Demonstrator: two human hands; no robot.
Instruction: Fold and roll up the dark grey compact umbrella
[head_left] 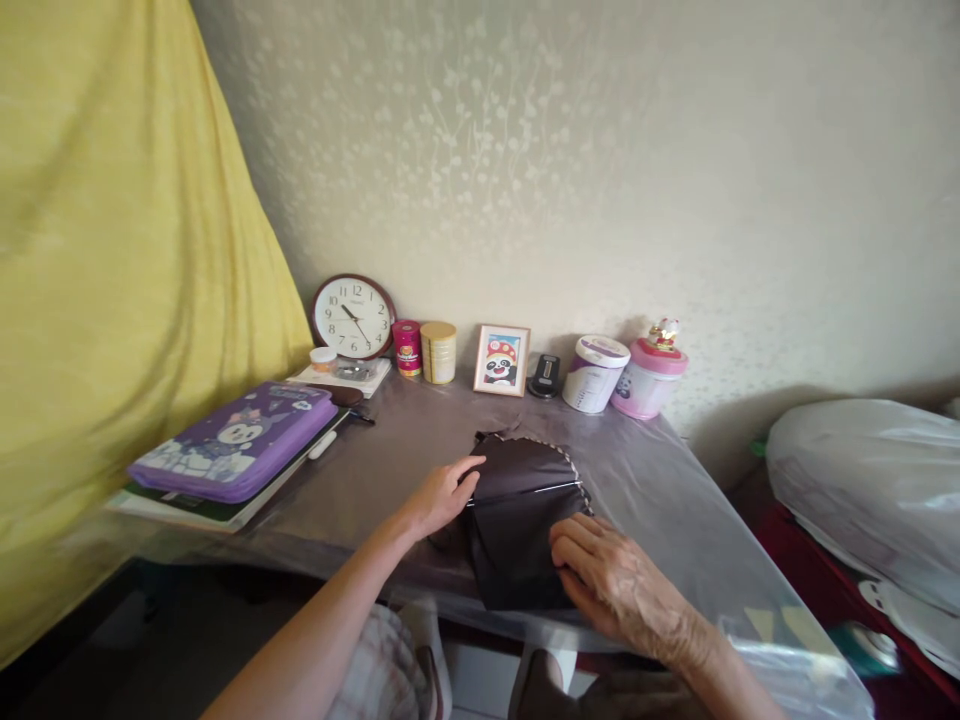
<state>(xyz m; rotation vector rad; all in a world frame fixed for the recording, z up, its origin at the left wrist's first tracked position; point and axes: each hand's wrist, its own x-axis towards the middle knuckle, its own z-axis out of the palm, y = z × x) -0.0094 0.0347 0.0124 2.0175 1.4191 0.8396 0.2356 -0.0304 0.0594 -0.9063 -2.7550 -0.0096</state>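
Observation:
A black bag (525,500) with a glossy crease across it lies near the front of the table. A twisted black-and-beige cord (566,458) runs along its upper right edge. My left hand (445,492) rests at the bag's left edge, index finger and thumb apart, the fingertips touching it. The fingers of my right hand (596,568) are curled against the lower right edge and grip it; their tips are partly hidden. The bag's lower end reaches the table's front edge.
Along the wall stand a clock (353,317), a pink tin (407,348), a yellow-lidded can (438,353), a framed panda picture (502,361), a small black device (545,375) and two tubs (596,375). A purple case (236,440) lies left on books. Beyond the table's right edge sits a plastic-wrapped bundle (862,490).

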